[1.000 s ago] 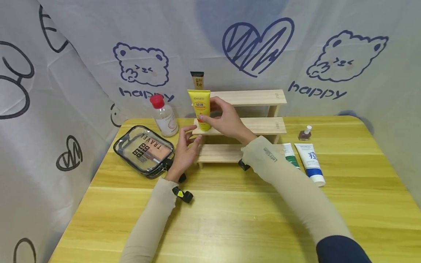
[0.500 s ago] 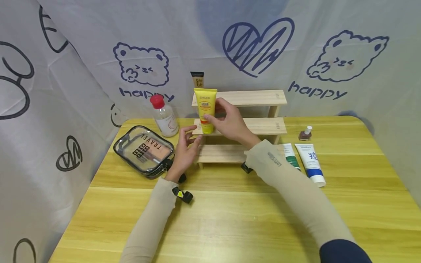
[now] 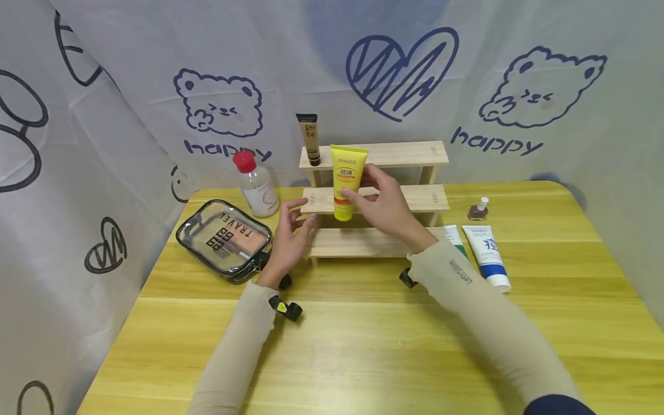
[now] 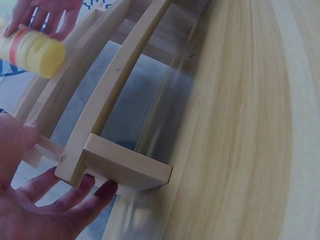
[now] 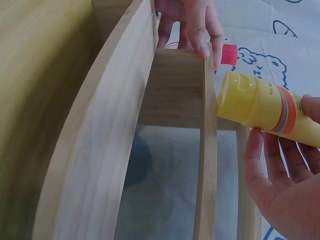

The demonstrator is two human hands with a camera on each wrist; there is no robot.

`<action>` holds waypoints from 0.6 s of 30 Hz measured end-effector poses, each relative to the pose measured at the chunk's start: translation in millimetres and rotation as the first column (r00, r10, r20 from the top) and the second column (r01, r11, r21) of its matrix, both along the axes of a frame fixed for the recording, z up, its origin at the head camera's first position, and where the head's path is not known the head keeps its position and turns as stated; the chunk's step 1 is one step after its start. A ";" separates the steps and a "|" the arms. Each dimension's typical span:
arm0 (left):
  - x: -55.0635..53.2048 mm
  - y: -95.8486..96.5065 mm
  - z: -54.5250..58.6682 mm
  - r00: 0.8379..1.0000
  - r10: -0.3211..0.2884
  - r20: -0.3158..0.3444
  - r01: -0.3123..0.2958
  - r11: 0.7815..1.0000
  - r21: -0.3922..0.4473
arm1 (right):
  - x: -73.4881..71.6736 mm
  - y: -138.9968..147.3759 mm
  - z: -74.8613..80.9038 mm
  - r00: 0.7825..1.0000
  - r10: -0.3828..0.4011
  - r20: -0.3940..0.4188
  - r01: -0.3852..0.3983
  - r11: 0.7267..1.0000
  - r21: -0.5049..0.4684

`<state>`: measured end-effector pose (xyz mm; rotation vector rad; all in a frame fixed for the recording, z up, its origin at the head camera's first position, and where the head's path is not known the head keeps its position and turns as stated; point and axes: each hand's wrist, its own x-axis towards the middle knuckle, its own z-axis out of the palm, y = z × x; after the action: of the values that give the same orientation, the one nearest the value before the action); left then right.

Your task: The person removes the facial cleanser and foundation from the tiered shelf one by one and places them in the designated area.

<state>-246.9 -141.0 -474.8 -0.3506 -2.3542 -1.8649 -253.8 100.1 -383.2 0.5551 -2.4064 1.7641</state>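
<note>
My right hand pinches a yellow squeeze tube, thumb in front and fingers behind. Cap down and nearly upright, the tube is in front of the middle tier of a small three-tier wooden display shelf. In the right wrist view the tube's yellow cap is close to a shelf board; contact is unclear. At the shelf's left end, my left hand holds the side, its fingers around the corner of a tier. A slim brown tube with a black end stands on the top tier's left end.
Left of the shelf are a red-capped bottle and a clear travel pouch. A nail polish bottle, a white-and-blue tube and a partly hidden white-and-green tube lie or stand at right. A printed cloth hangs behind the table.
My right hand has carried the yellow tube to the right and slightly toward me, off the middle tier's left end. The brown tube behind is now uncovered. My left hand stays on the shelf.
</note>
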 end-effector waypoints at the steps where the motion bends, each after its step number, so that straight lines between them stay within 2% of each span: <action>1: 0.0 -0.6 0.1 1.000 0.000 -0.001 0.000 1.000 0.001 | 1.3 2.4 -0.3 1.000 0.000 -0.004 0.000 1.000 -0.008; 9: -0.6 -0.5 -0.5 1.000 -0.003 0.002 0.003 1.000 0.002 | 13.9 26.7 -0.9 0.999 -0.012 -0.042 0.011 1.000 -0.017; 18: 0.2 -0.7 0.6 1.000 -0.002 0.010 0.002 1.000 0.007 | 27.9 50.1 4.6 0.997 -0.047 -0.058 0.049 0.998 0.035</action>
<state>-246.6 -141.6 -474.2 -0.3440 -2.3546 -1.8794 -225.9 150.2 -378.6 0.5391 -2.3973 1.6651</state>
